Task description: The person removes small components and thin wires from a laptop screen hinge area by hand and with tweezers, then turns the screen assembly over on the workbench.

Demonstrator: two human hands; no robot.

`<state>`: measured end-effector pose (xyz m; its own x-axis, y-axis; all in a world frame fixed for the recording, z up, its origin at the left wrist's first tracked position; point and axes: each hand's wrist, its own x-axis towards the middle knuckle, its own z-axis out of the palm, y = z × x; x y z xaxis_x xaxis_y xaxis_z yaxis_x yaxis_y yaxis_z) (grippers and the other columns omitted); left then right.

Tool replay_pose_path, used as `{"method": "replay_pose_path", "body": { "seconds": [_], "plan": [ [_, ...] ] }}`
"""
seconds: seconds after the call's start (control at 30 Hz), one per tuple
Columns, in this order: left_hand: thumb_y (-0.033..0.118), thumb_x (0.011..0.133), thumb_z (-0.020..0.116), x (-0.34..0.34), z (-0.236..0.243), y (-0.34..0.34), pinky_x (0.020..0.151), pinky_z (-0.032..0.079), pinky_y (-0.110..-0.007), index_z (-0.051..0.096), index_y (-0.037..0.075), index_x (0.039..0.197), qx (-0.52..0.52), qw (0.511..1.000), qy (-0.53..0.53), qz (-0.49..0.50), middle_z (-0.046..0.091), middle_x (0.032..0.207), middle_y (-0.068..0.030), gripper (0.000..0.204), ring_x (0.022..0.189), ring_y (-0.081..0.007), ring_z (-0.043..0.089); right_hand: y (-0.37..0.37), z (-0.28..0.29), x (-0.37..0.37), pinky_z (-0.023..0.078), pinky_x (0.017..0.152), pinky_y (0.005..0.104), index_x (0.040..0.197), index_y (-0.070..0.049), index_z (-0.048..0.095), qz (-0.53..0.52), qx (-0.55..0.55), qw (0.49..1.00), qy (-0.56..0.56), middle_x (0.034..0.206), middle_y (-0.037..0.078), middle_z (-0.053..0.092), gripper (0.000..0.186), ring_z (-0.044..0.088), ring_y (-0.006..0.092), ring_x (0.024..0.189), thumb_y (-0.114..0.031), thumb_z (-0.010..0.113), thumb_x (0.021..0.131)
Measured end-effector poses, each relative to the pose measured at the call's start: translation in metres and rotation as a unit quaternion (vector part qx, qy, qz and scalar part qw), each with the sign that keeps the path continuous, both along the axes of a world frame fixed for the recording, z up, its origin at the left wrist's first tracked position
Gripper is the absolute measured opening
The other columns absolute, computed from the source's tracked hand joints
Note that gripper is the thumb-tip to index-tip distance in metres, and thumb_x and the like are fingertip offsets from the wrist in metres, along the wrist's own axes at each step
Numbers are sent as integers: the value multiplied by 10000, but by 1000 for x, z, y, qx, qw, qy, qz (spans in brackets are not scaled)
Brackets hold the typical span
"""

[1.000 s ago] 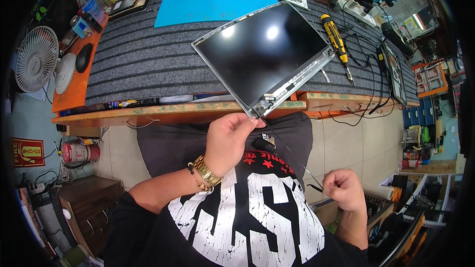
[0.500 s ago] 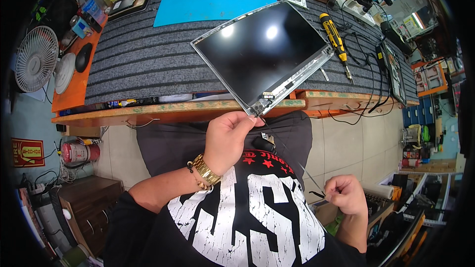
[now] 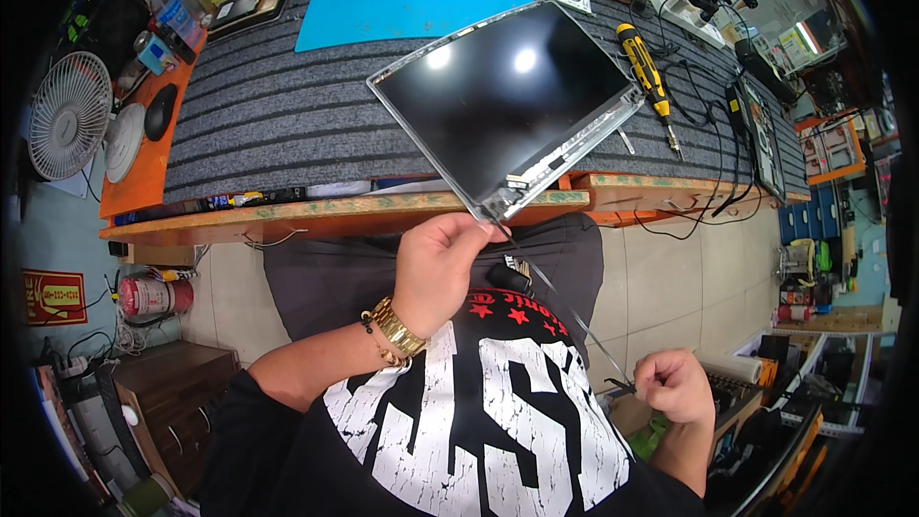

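A laptop screen assembly (image 3: 507, 101) with a silver rim lies tilted on the striped grey mat, its near corner jutting past the bench edge. My left hand (image 3: 442, 263) pinches that corner between thumb and fingers. From the same corner a thin, dark, shiny strip (image 3: 560, 297) runs taut across my lap, down to the right. Its far end is pinched in my right hand (image 3: 673, 386), where a short black tail sticks out beside the fingers. A small connector piece (image 3: 517, 182) sits along the screen's lower edge near the corner.
A yellow and black screwdriver (image 3: 646, 72) lies right of the screen, beside black cables (image 3: 713, 115). Behind is a blue work mat (image 3: 412, 0). An opened laptop base (image 3: 761, 139) lies at far right. A white fan (image 3: 70, 115) and black mouse (image 3: 161, 112) are on the left.
My right hand has moved slightly down and to the right, with the strip still stretched from the corner. The strip now shows a broader face. The screen has tilted slightly; my left hand keeps its place.
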<state>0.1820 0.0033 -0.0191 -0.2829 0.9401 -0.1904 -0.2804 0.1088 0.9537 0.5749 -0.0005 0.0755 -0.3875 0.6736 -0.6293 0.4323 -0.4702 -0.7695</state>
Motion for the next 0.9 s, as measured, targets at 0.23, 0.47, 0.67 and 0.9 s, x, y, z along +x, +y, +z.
{"method": "replay_pose_path", "body": {
  "seconds": [0.23,0.47,0.67,0.9],
  "plan": [
    [139,1155,683,-5,-4,0,1016,615,-318,864,-68,1161,4,1000,-17,6,894,1121,-141,275,1051,-160,828,-2,11,14,397,611,281,751,0,699,-35,71,997,9,739,-24,642,54,527,69,678,52,706,766],
    [316,1232,606,-14,7,-6,1041,566,-319,841,-25,1181,-81,987,-67,-120,876,1182,-145,418,1110,-150,789,15,8,-1,444,667,299,855,-4,672,-27,107,986,123,829,6,660,82,563,101,749,50,729,882],
    [73,1087,804,-8,44,-10,949,620,-309,822,-38,1161,30,944,6,-329,859,1150,-93,134,1041,-149,794,36,2,-40,435,696,295,902,-12,686,-27,100,963,248,879,8,663,101,553,97,787,64,751,903],
    [145,926,950,15,75,2,807,550,-345,829,67,1115,265,902,199,-276,769,1009,-51,238,868,-195,742,49,-5,-79,436,707,289,919,-10,694,-11,83,939,333,909,23,670,89,557,99,810,59,749,929]
  ]
}}
